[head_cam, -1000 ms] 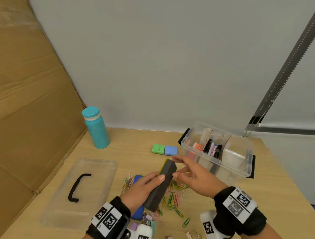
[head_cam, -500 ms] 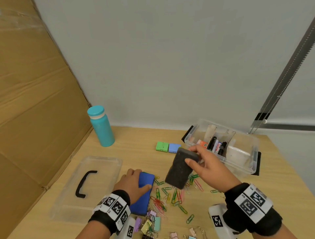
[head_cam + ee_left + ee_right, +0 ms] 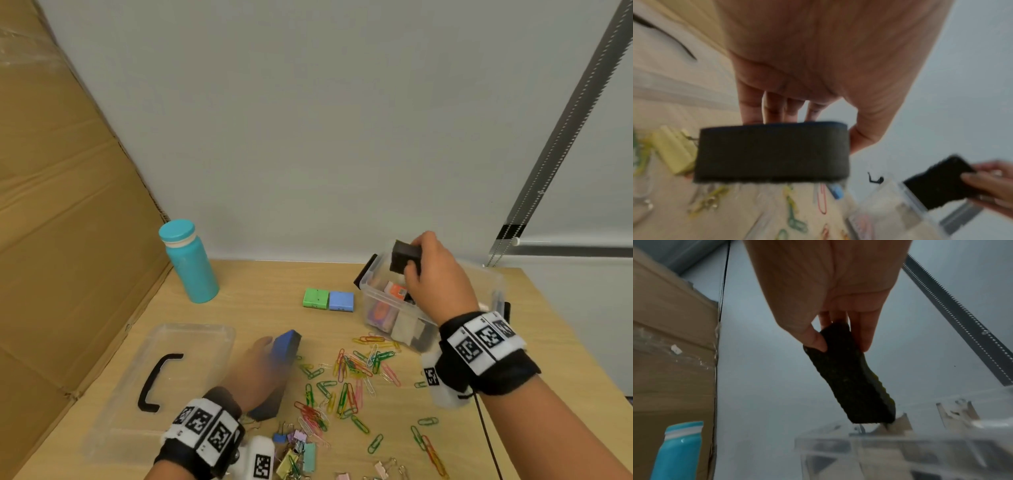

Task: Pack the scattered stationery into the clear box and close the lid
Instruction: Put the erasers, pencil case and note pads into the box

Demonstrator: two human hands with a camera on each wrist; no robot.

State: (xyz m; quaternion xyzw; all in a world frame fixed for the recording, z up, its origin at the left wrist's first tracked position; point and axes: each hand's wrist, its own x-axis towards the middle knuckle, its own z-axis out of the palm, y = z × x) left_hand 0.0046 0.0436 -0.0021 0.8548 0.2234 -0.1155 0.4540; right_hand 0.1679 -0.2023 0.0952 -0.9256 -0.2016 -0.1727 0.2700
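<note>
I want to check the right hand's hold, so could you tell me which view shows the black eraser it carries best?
The right wrist view: the black eraser shows full length, thumb and fingers of the right hand pinching its top end above the clear box. The head view shows only its end; the left wrist view shows it small and blurred.

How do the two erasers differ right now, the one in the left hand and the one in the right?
The left hand holds the blue-backed eraser low over the table; the right hand holds the yellow-backed eraser above the clear box. Blue-backed is gripped across its width, yellow-backed pinched by one end. Both have dark felt.
</note>
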